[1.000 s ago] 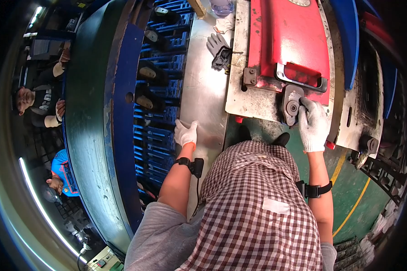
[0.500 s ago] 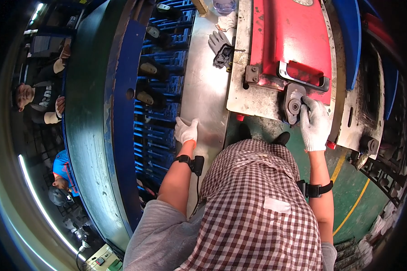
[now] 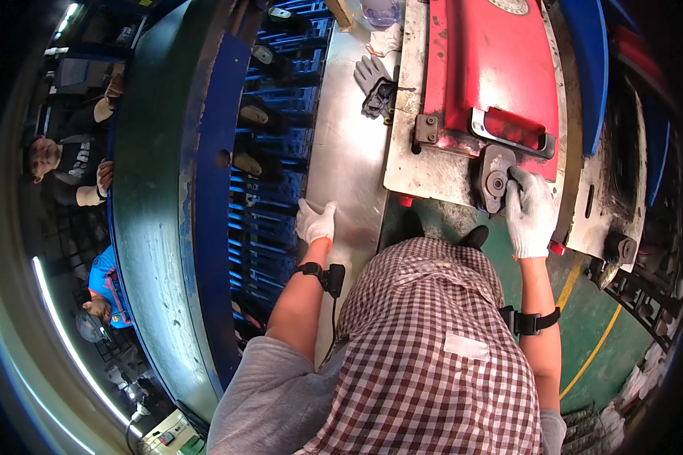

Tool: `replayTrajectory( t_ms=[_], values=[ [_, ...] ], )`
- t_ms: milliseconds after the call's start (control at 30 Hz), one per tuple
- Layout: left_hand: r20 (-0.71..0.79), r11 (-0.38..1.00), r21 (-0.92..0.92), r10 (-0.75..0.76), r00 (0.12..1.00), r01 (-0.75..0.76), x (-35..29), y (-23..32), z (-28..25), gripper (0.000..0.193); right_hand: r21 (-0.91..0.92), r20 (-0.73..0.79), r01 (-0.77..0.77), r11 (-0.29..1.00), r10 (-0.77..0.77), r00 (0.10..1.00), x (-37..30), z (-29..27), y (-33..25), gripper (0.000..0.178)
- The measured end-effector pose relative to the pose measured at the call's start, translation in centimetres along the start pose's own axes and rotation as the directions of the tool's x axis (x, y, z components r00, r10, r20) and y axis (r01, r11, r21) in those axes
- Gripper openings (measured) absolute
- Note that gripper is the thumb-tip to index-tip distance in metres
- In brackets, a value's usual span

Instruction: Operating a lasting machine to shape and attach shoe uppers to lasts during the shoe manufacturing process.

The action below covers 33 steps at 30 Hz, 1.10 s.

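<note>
The right hand point(image 3: 530, 216) is working the grey fitting point(image 3: 496, 182), closure unclear, probably next requiring steady contact; the left hand point(image 3: 316, 221) is resting loosely spread, empty.

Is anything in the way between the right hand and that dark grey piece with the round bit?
Nothing visible is in the way. The gloved right hand has its fingertips at the right edge of the dark grey piece, apparently touching it. The red cover lies beyond, not between them.
</note>
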State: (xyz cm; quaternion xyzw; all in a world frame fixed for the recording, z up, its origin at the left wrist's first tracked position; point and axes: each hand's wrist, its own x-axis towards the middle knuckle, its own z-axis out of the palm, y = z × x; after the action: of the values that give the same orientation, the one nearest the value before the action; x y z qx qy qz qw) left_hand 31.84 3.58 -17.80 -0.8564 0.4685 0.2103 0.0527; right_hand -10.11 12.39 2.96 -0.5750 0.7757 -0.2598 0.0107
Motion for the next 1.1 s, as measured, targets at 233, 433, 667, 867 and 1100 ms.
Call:
replayTrajectory(
  t_ms=[233, 433, 667, 867, 1100],
  values=[
    [-0.029, 0.994, -0.029, 0.107, 0.994, -0.108, -0.5, 0.6, -0.8, 0.103, -0.009, 0.037, -0.061, 0.998, 0.061, 0.997, -0.6, -0.5, 0.2, 0.022],
    [-0.039, 1.000, -0.004, 0.019, 0.999, -0.019, -1.0, 0.2, 0.2, 0.109, 0.028, 0.070, -0.070, 0.997, 0.068, 0.995, -1.0, -0.2, 1.0, 0.024],
    [0.016, 1.000, -0.002, -0.007, 1.000, 0.007, -0.7, 0.4, -0.1, 0.107, 0.032, 0.070, -0.070, 0.997, 0.068, 0.995, -0.9, 0.0, 1.3, 0.024],
    [-0.001, 1.000, -0.004, 0.004, 1.000, -0.004, -0.8, 0.3, 0.4, 0.107, 0.017, 0.090, -0.088, 0.996, 0.086, 0.992, -1.1, -0.4, 1.1, 0.024],
    [-0.081, 0.977, -0.186, 0.090, 0.993, -0.103, -0.7, -1.9, 0.1, 0.093, -0.008, 0.080, -0.037, 0.999, 0.037, 0.996, -0.6, -0.3, 0.5, 0.022]
  ],
)
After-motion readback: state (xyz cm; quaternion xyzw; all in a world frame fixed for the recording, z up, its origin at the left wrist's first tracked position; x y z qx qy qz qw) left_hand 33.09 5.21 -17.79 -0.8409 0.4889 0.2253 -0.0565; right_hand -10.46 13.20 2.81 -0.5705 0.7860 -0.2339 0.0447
